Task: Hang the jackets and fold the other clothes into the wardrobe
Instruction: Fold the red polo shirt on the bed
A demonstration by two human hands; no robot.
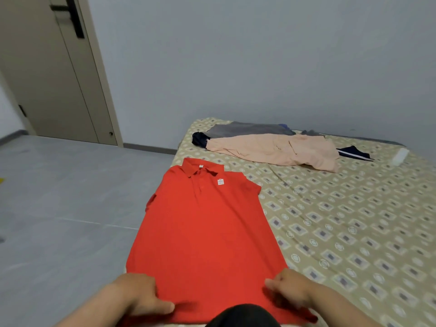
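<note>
A red polo shirt point(205, 227) lies flat on the bed, collar away from me, a white tag on its chest, sleeves folded under. My left hand point(141, 296) grips the shirt's bottom hem at the left corner. My right hand point(287, 289) pinches the hem at the right corner. Farther up the bed lies a pile of clothes: a peach garment point(278, 148) on top, a grey one point(247, 128) behind it and a dark navy piece point(199, 139) at its left end.
The bed point(354, 220) has a beige patterned sheet and its left edge runs beside the shirt. Grey tiled floor point(59, 208) spreads to the left. A closed beige door point(52, 74) stands at the far left. A navy striped piece point(354, 153) lies right of the pile.
</note>
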